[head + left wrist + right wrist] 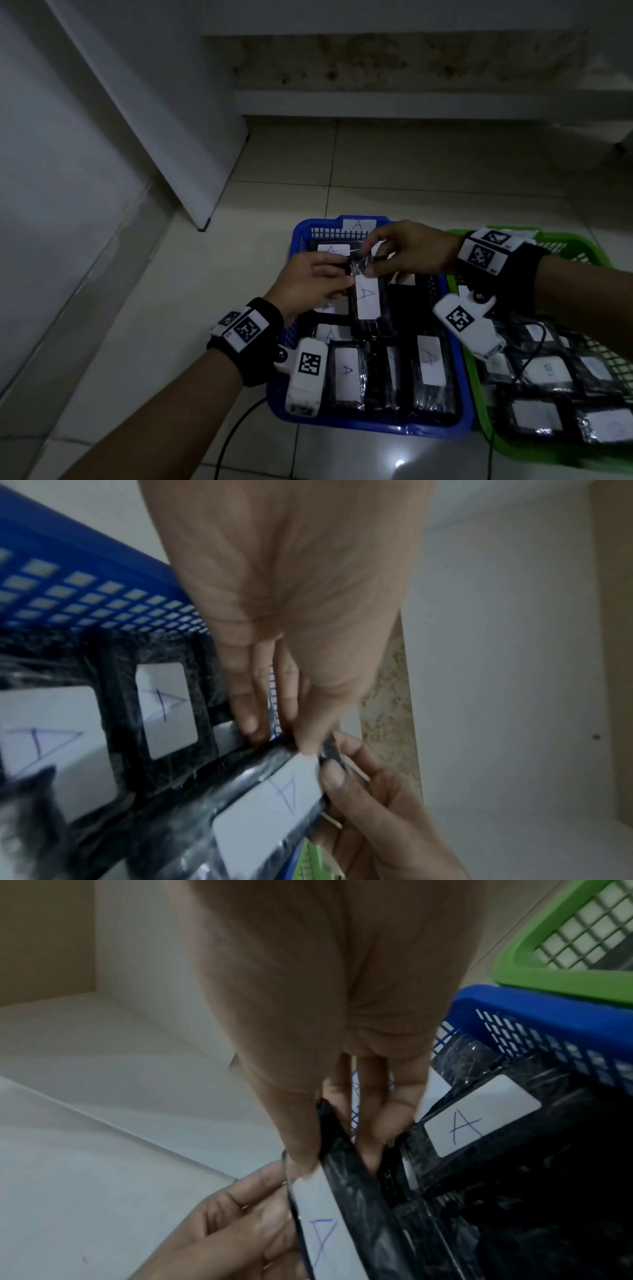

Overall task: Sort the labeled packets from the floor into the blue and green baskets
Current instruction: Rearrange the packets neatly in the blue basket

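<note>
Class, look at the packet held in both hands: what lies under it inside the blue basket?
Under the held packet, the blue basket holds more black packets with white labels marked A. Both hands pinch its far end. The basket floor beneath is covered.

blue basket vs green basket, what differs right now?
The blue basket sits left of the green basket. The blue one's packets show labels marked A; the green one's labels are too blurred to read. Both hands, left and right, hold an A packet over the blue basket, none over the green. Shared: lattice walls, black wrapped packets with white labels.
</note>
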